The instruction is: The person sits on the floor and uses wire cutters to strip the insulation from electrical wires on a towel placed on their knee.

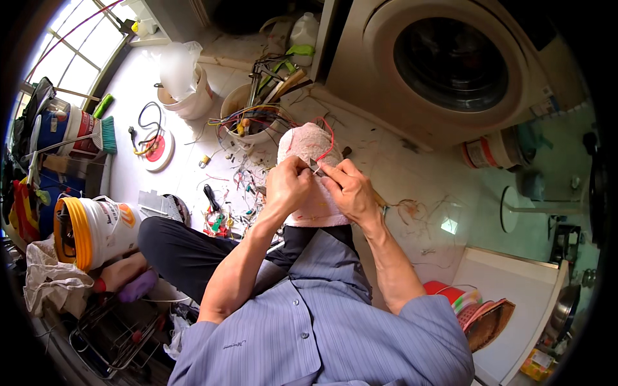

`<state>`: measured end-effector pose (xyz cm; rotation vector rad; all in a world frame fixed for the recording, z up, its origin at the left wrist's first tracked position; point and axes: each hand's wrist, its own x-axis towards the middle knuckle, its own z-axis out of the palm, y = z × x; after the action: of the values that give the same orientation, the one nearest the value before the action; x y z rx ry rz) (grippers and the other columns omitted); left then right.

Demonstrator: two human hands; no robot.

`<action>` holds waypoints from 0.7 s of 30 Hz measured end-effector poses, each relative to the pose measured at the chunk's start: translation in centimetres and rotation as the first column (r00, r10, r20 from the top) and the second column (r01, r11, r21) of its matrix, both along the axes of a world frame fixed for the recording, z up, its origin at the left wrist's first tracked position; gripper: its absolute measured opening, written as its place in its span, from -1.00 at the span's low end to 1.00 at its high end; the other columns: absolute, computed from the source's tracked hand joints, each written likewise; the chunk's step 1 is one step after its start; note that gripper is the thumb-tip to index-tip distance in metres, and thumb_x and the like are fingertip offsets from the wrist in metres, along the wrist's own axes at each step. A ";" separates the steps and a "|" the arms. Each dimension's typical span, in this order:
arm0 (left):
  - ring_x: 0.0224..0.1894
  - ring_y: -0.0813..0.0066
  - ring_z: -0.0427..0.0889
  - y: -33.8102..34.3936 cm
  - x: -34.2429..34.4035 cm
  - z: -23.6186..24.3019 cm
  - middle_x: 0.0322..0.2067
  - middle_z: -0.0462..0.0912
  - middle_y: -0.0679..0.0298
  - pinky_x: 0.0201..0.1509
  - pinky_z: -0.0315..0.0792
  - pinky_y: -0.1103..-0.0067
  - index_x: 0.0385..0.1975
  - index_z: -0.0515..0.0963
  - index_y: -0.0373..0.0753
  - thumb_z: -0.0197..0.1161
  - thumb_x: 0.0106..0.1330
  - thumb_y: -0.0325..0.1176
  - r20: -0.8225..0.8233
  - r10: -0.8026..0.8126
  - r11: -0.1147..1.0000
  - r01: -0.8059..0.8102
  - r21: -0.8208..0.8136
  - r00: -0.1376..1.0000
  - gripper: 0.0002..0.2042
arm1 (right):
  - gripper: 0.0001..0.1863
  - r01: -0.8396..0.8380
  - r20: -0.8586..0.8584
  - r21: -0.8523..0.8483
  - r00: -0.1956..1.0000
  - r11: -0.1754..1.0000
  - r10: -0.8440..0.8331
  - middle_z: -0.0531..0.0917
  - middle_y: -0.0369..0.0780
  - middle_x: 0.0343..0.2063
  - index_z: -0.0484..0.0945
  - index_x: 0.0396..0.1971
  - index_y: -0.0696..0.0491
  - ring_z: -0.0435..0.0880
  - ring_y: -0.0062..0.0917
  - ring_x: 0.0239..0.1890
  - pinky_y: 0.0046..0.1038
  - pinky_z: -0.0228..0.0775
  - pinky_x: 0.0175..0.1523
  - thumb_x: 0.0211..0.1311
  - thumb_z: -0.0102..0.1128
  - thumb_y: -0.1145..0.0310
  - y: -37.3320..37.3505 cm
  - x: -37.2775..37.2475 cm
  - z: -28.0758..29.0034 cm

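Note:
A pink towel (322, 202) is draped over my raised leg, and both hands work close together above it. A thin red wire (332, 134) loops over the towel's far end and runs down to the fingertips of my right hand (351, 191), which are pinched. My left hand (288, 186) is closed, its fingers curled inward. A small shiny metal piece (314, 165), like a blade, shows between the two hands' fingertips. Which hand grips it is hidden by the fingers.
Beyond my hands stands a bucket (254, 136) of tools and wires. Wire scraps (241, 183) litter the floor at left. A white bucket with a yellow coiled hose (78, 233) is farther left. A washing machine (380, 83) stands far right, a red basket (444, 291) near right.

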<state>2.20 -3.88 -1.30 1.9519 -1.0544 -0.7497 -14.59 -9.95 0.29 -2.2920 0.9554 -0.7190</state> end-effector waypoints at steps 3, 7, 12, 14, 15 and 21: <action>-0.48 0.47 0.66 0.2 -0.1 0.0 -0.51 0.71 0.16 -0.37 0.51 0.52 -0.36 0.63 -0.37 0.27 0.23 -0.44 -0.041 0.013 1.000 -0.014 -0.024 0.999 -0.88 | -0.64 0.026 -0.026 -0.040 0.999 0.999 -0.027 0.56 -0.24 -0.39 0.72 0.00 -0.08 0.65 -0.32 -0.40 -0.29 0.52 -0.31 0.15 0.39 0.36 0.4 0.2 -0.1; -0.49 0.43 0.66 0.8 0.0 -0.3 -0.52 0.71 0.14 -0.36 0.51 0.50 -0.38 0.62 -0.38 0.28 0.22 -0.46 -0.161 0.032 0.999 -0.036 -0.026 0.986 -0.89 | -0.63 0.037 -0.043 -0.089 0.998 0.995 -0.041 0.55 -0.24 -0.38 0.71 0.00 -0.09 0.64 -0.32 -0.41 -0.28 0.52 -0.32 0.15 0.39 0.35 0.8 0.3 -0.2; -0.51 0.42 0.65 1.9 -0.1 0.3 -0.55 0.68 0.12 -0.38 0.50 0.49 -0.36 0.62 -0.37 0.27 0.22 -0.47 -0.078 0.008 0.998 -0.013 -0.065 0.997 -0.90 | -0.63 0.036 -0.066 -0.105 0.997 0.994 -0.043 0.54 -0.23 -0.37 0.70 0.01 -0.10 0.64 -0.31 -0.41 -0.26 0.52 -0.33 0.16 0.39 0.36 1.0 0.3 -0.1; -0.52 0.41 0.65 2.8 -0.2 0.4 -0.56 0.67 0.10 -0.39 0.49 0.49 -0.37 0.61 -0.37 0.26 0.22 -0.47 -0.062 0.001 0.993 -0.009 -0.118 0.998 -0.91 | -0.63 0.031 -0.082 -0.115 0.996 0.993 -0.041 0.55 -0.22 -0.36 0.70 0.02 -0.08 0.65 -0.29 -0.40 -0.26 0.52 -0.33 0.18 0.38 0.36 0.9 0.4 0.2; -0.53 0.41 0.65 3.2 -0.3 0.5 -0.57 0.66 0.10 -0.39 0.49 0.48 -0.38 0.61 -0.36 0.26 0.22 -0.47 -0.053 -0.001 0.990 -0.006 -0.144 0.999 -0.91 | -0.64 0.028 -0.095 -0.115 0.995 0.993 -0.039 0.56 -0.21 -0.36 0.69 0.02 -0.07 0.65 -0.28 -0.39 -0.27 0.52 -0.32 0.19 0.37 0.37 0.9 0.3 0.3; -0.42 -0.09 0.68 5.6 -0.2 1.0 -0.50 0.65 -0.07 -0.32 0.52 0.25 -0.37 0.57 -0.33 0.21 0.25 -0.46 -0.019 -0.030 0.987 0.026 -0.156 0.999 -0.92 | -0.65 0.025 -0.108 -0.131 0.993 0.991 -0.039 0.57 -0.21 -0.35 0.70 0.02 -0.05 0.65 -0.28 -0.40 -0.28 0.53 -0.32 0.19 0.36 0.37 1.1 0.4 0.5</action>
<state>1.98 1.70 -0.31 1.7958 -1.0960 -0.6811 -14.21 -8.88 0.79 -2.4569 1.0248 -0.6918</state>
